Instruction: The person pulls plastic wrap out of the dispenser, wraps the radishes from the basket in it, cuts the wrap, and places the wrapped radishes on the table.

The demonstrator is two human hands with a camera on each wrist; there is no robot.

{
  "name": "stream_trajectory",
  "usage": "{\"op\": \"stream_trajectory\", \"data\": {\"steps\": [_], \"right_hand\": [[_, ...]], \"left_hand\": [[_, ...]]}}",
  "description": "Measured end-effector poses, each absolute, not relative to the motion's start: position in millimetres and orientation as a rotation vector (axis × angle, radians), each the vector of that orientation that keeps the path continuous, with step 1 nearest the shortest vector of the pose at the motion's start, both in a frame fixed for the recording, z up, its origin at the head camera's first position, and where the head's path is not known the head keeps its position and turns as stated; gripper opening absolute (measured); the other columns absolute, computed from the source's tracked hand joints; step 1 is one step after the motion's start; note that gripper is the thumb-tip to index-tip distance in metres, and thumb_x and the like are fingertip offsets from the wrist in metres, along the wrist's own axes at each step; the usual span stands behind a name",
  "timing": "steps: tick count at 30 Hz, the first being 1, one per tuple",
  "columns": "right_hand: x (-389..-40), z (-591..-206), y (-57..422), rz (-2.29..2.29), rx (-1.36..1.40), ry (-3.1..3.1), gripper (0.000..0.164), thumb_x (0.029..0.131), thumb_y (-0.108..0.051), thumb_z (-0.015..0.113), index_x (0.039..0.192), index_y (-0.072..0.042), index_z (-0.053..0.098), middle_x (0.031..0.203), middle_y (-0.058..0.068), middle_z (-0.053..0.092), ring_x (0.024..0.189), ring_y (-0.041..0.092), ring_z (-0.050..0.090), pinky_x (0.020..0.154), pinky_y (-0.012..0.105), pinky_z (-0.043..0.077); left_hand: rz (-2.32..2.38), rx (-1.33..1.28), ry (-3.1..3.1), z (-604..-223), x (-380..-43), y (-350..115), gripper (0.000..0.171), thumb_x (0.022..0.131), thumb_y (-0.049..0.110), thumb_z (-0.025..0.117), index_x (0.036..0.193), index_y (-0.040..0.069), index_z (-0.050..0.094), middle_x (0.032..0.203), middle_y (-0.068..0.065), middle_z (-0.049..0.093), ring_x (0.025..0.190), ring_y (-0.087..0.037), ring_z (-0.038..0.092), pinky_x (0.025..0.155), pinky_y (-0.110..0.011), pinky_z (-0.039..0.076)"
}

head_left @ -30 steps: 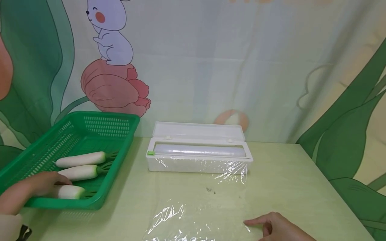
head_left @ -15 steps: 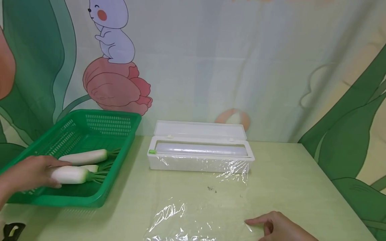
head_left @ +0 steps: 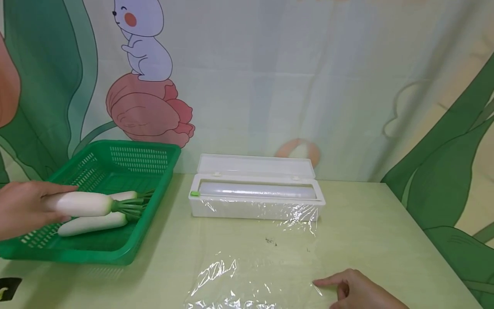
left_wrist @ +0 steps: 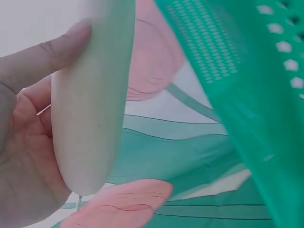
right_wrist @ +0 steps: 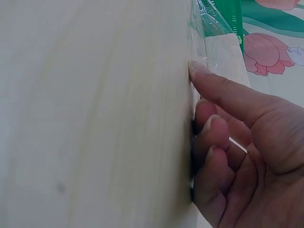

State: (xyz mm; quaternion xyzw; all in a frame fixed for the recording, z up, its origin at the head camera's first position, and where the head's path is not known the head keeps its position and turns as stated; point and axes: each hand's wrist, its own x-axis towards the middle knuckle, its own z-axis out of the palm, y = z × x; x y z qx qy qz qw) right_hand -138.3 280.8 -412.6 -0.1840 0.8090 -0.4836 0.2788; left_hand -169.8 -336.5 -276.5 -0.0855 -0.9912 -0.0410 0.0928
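Observation:
My left hand [head_left: 28, 208] grips a white radish [head_left: 79, 203], thumb on one side and fingers round the other, above the green basket. The radish's short green stalks point right, and its thin root tip shows in the left wrist view. Two more white radishes lie in the basket, the nearer radish [head_left: 92, 224] partly covered by the held one. My right hand [head_left: 356, 289] rests at the right edge of a sheet of cling film [head_left: 247, 274], one finger straight against the table, the others [right_wrist: 211, 137] curled under. The film runs from a roll [head_left: 256, 190] in a white dispenser box [head_left: 254, 209].
The green basket [head_left: 135, 246] stands at the table's left. The dispenser's lid [head_left: 256, 165] is raised at the back, and a green slider [head_left: 194, 194] sits at its left end. A printed curtain [head_left: 247, 86] hangs behind the table [head_left: 370, 223]. A small black item [head_left: 9, 288] shows at the lower left.
My left hand has lifted the nearest radish from the basket floor and moved it up and back over the other radishes, then slightly left. The right hand and the film have stayed put.

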Motion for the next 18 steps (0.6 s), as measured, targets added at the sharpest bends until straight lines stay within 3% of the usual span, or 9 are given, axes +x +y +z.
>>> {"op": "stream_trajectory", "data": {"steps": [9, 14, 18], "right_hand": [[-137, -410, 277, -1.272, -0.422, 2.19, 0.049, 0.071, -0.017, 0.076, 0.117, -0.009, 0.062, 0.052, -0.004, 0.045, 0.046, 0.003, 0.038, 0.041, 0.017, 0.031], [-137, -409, 278, -1.285, -0.439, 2.179, 0.049, 0.072, -0.017, 0.076, 0.117, -0.007, 0.062, 0.052, -0.005, 0.045, 0.045, 0.003, 0.037, 0.041, 0.017, 0.03], [-137, -409, 278, -1.288, -0.439, 2.179, 0.048, 0.072, -0.016, 0.076, 0.117, -0.008, 0.062, 0.052, -0.005, 0.044, 0.045, 0.003, 0.036, 0.041, 0.017, 0.03]], "left_hand": [[-0.366, -0.348, -2.87, -251, -151, -288, 0.061, 0.071, 0.027, 0.077, 0.121, -0.001, 0.057, 0.107, -0.03, 0.058, 0.07, -0.019, 0.053, 0.049, -0.026, 0.037], [-0.541, -0.482, -2.802, -247, -144, -245, 0.056, 0.069, 0.037, 0.078, 0.115, 0.008, 0.064, 0.102, -0.013, 0.065, 0.077, -0.017, 0.054, 0.056, -0.026, 0.04], [-0.655, -0.654, -2.717, -251, -141, -206, 0.051, 0.068, 0.035, 0.079, 0.11, 0.01, 0.066, 0.097, -0.001, 0.067, 0.076, -0.011, 0.055, 0.058, -0.025, 0.042]]}}
